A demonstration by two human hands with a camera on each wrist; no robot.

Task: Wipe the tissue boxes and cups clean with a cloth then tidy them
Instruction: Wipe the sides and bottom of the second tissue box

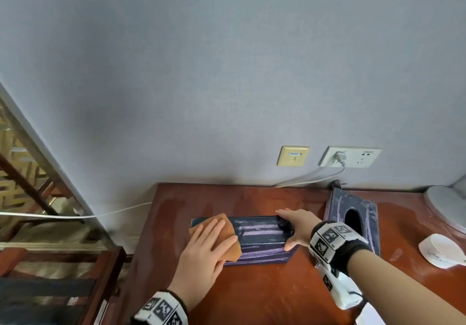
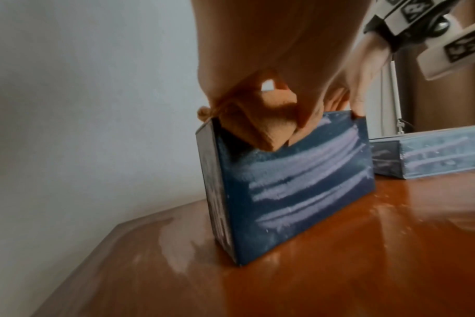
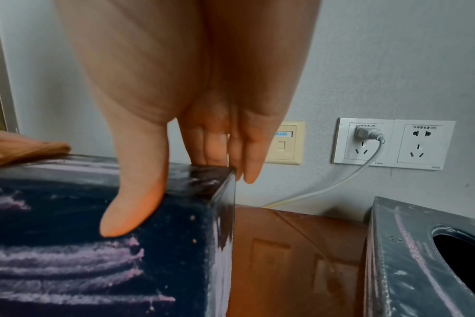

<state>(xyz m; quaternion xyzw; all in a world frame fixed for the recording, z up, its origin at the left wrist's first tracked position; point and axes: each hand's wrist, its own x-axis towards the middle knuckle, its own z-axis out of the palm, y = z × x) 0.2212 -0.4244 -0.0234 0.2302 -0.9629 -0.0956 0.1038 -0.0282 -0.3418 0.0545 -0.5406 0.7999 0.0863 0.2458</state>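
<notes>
On the wooden desk, head view: I see the near tissue box (image 1: 254, 239), dark blue with pale chalky streaks, standing on its long edge at the desk's (image 1: 264, 297) middle.
Left hand (image 1: 201, 251): I have it flat, fingers straight and together, pressing a folded orange cloth (image 1: 227, 234) onto the box's left end.
Right hand (image 1: 295, 226): it grips the box's right end, fingers over the far edge and thumb on the near face.
Second tissue box (image 1: 353, 213): just right of the near tissue box, lying flat with its oval opening upward.
Cup (image 1: 441, 250): white, well to the right of the near tissue box, close to the desk's right side.
Wall sockets (image 1: 350, 157): behind the near tissue box, one with a grey plug and cable.

Left wrist view, near tissue box (image 2: 293, 188): upright, streaks across its broad face.
Cloth (image 2: 258, 122): bunched under my left palm on the box's top edge; I cannot tell from here how those fingers lie.
Right hand (image 2: 364, 85): touching the box's far top corner.
Second tissue box (image 2: 431, 154): lying beyond the near tissue box.

Right wrist view, right hand (image 3: 193, 120): thumb (image 3: 133, 203) pressed on the streaked face, fingers (image 3: 247, 154) together and wrapped over the top corner of the near tissue box (image 3: 95, 246).
Cloth (image 3: 27, 151): on the box's top, left of my thumb.
Second tissue box (image 3: 410, 257): right of the near tissue box, with bare desk (image 3: 293, 253) between.
</notes>
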